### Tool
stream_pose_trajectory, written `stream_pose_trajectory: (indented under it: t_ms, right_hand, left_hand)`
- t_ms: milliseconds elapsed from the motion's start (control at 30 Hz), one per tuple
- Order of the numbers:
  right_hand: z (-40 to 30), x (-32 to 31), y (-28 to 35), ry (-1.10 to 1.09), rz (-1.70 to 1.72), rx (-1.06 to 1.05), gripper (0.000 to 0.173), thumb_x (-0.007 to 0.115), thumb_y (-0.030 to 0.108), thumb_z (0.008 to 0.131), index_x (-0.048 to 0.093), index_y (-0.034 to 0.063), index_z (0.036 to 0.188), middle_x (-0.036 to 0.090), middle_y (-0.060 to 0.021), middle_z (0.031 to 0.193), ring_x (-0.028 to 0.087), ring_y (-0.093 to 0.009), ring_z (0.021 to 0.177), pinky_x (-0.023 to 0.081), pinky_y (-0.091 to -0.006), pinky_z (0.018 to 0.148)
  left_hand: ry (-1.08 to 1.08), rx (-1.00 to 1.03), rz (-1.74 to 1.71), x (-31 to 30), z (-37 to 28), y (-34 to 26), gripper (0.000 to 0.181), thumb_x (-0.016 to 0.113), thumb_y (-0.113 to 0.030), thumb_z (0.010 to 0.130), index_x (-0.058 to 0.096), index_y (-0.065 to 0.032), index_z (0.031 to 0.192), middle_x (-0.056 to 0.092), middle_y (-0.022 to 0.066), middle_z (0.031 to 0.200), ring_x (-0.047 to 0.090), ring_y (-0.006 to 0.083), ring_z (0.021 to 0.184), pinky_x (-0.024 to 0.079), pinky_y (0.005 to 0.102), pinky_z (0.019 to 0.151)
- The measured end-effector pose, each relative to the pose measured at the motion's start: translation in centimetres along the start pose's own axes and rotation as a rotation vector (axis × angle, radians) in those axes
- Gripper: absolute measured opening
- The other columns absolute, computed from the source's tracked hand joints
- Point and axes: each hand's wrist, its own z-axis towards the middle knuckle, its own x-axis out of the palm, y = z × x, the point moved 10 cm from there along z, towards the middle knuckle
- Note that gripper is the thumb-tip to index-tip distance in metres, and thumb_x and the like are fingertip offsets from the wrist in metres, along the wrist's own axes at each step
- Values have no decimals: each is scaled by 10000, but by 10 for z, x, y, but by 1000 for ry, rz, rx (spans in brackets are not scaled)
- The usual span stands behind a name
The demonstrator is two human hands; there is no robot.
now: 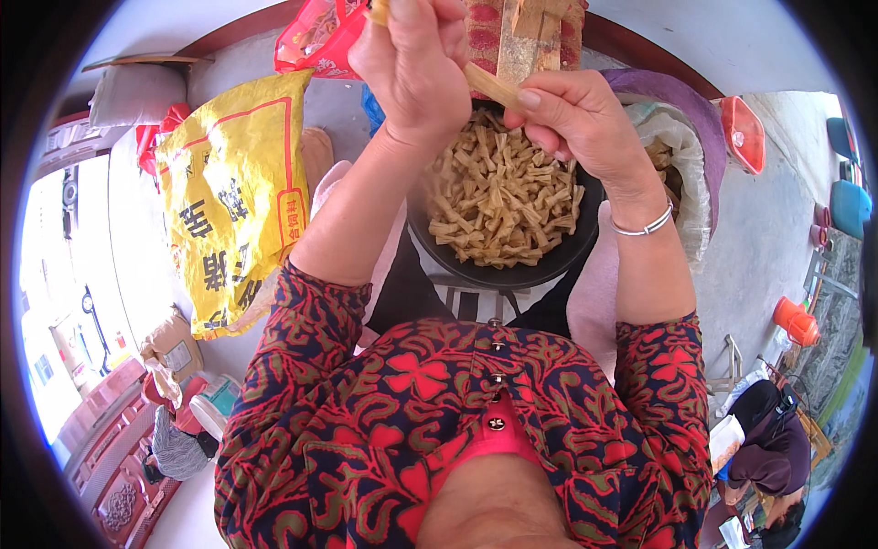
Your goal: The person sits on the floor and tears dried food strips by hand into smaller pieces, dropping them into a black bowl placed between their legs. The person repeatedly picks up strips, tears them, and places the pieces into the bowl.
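Observation:
My left hand (418, 75) is curled in a fist at the top of the view, around a yellowish piece (378, 12) whose end shows above the fingers; what it is cannot be told. Between thumb and fingers my right hand (576, 123) pinches a pale, fibrous dried strip (495, 88). The strip slants up to the left and passes out of sight behind my left hand. Under both hands, a black round pan (473, 273) between my knees holds a heap of short, pale brown, dried-looking pieces (507, 192), many flared at the ends.
A wooden board (525, 51) lies on a red-patterned cloth (483, 31) beyond the pan. Left stands a yellow woven sack (233, 206) bearing writing, near a red bag (319, 41). A white woven sack (686, 158) and red basin (744, 134) are right. Another person (768, 439) bends, lower right.

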Motion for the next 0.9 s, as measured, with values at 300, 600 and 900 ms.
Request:
stream_pose_trajectory:
  t_ms: [300,600,900]
  right_hand:
    - [-4,-13,3,-194,280,-280,212,613,165,906,643,-13,1017,603,-52,675,542,-103,563,444,-255,521]
    - [-9,-33,4,-522,-421,-386,237,589,214,924,594,-1,824,550,-104,577,529,-175,494,423,-320,481]
    - [1,-27,-47,-289,567,87,321,487,287,923,574,71,704,300,63,473,262,-72,415,257,-251,432]
  left_hand:
    - [286,481,364,45,-34,-25,361,495,-298,961,671,4,1052,687,178,940,675,311,839,540,335,734]
    - [417,-642,275,43,-46,63,274,507,-35,788,623,35,1026,630,88,1022,593,158,930,460,279,851]
    - [648,-126,621,58,-28,14,267,493,-298,892,562,-53,811,505,53,810,461,183,686,370,270,598]
